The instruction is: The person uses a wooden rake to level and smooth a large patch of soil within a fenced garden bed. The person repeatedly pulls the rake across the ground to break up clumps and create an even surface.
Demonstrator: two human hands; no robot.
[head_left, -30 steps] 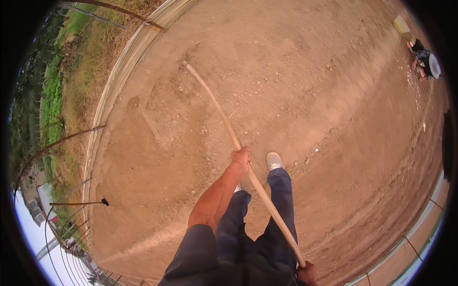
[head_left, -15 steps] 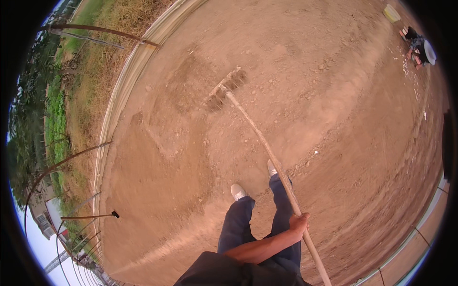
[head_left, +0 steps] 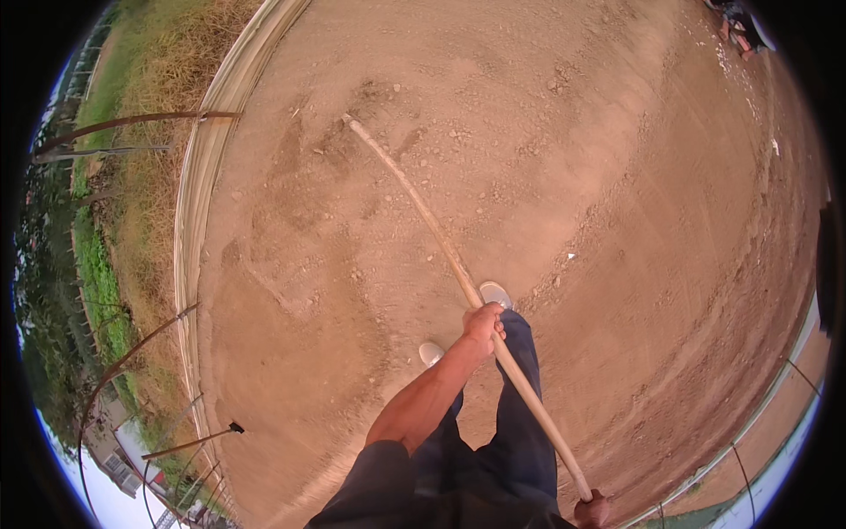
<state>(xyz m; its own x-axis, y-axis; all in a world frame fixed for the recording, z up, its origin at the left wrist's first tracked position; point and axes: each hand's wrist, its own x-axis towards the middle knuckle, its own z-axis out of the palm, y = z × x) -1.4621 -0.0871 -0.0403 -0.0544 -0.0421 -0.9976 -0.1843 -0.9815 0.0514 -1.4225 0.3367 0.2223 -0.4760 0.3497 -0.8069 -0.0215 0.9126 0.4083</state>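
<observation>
Pole and hands share one long slant: from the grip it runs ahead and to the left over the bare soil, its long axis going from the lower right, by the right hand, up to a far tip among darker, broken earth at upper left. Left hand is the nearer one to that tip, set partway down the shaft just beside the right shoe, with its fingers wrapped fully round the wood and no gap left. Right hand sits lower, close to the edge of view, and looks closed about the butt end (it is dim there, so I cannot make out each finger). Between the two hands the shaft passes over the right trouser leg, while the left shoe rests apart from it. As for its looks, the shaft is slim, round and pale tan, smoother and lighter toward the grip, duller and dustier toward the tip, with a gentle bow that the lens may exaggerate. Whatever the far end carries cannot be told apart from the dirt.
</observation>
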